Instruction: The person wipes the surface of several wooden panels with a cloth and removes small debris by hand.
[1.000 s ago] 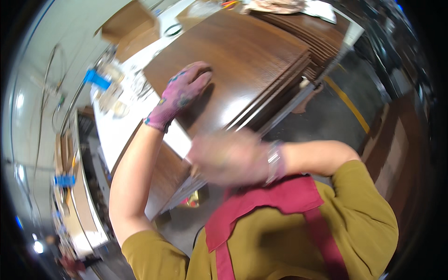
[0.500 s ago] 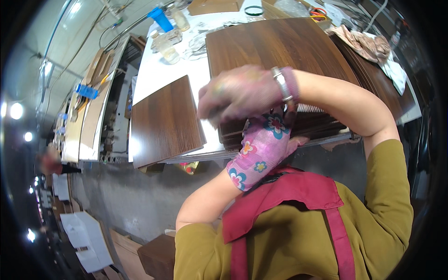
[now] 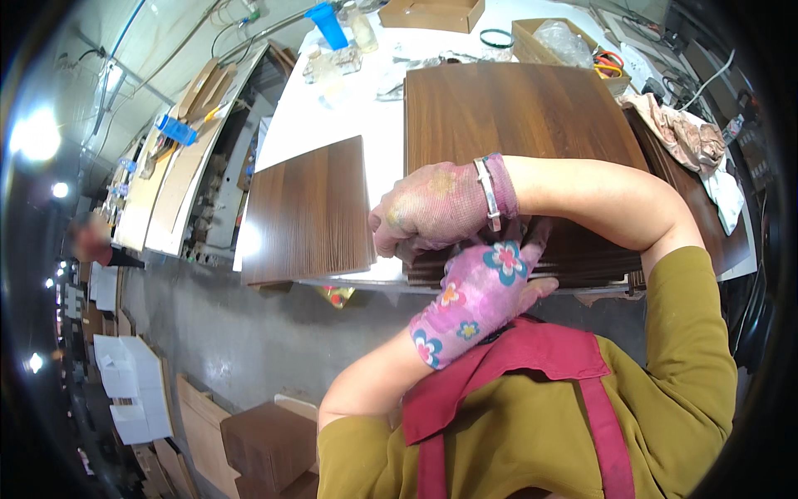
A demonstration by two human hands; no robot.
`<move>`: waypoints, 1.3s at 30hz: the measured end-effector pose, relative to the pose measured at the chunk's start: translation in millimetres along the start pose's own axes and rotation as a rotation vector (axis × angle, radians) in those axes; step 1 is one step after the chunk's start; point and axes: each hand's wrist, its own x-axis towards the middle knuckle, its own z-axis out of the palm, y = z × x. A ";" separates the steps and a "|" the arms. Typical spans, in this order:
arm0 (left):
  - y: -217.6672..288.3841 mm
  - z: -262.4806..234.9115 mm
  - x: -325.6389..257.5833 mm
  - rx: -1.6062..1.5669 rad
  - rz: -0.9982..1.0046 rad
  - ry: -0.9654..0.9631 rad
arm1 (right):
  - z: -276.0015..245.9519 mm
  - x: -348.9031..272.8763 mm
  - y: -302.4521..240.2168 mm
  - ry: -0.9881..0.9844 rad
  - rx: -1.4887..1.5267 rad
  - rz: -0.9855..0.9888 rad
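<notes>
A stack of dark brown wood-grain panels (image 3: 519, 108) lies on the white table in front of me. My right hand (image 3: 436, 208), in a stained mauve glove with a metal band at the wrist, is curled at the stack's near left corner. Its fingertips point down and whatever they hold is hidden. Under that wrist, my left hand (image 3: 490, 279) in a flowered pink glove reaches the stack's near edge, thumb and fingers apart. The right forearm crosses above it and covers some fingertips. A smaller dark wood panel (image 3: 312, 216) lies to the left, slightly overhanging the near edge.
Along the far side of the white table (image 3: 384, 150) are a blue cup (image 3: 327, 27), a clear bottle (image 3: 361, 32), a cardboard tray (image 3: 432, 14) and a dark ring (image 3: 496, 38). A crumpled cloth (image 3: 677, 137) covers part of another panel stack at right. A side bench (image 3: 179, 183) stands left.
My right hand has moved nearer and leftward over the stack, to its near left corner. My left hand stays at the near edge, its fingers spread wider. The whole view has shifted slightly.
</notes>
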 end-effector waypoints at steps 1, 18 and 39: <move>2.0 -14.6 7.1 -0.035 -0.053 -0.243 | 0.5 2.8 17.5 0.114 -0.188 -0.160; -23.1 -2.7 16.9 0.080 0.234 -0.122 | -119.3 35.9 196.5 0.661 -0.396 0.094; 47.3 -65.8 231.7 -0.278 0.477 -0.326 | 35.5 -423.0 -12.3 1.723 0.006 0.441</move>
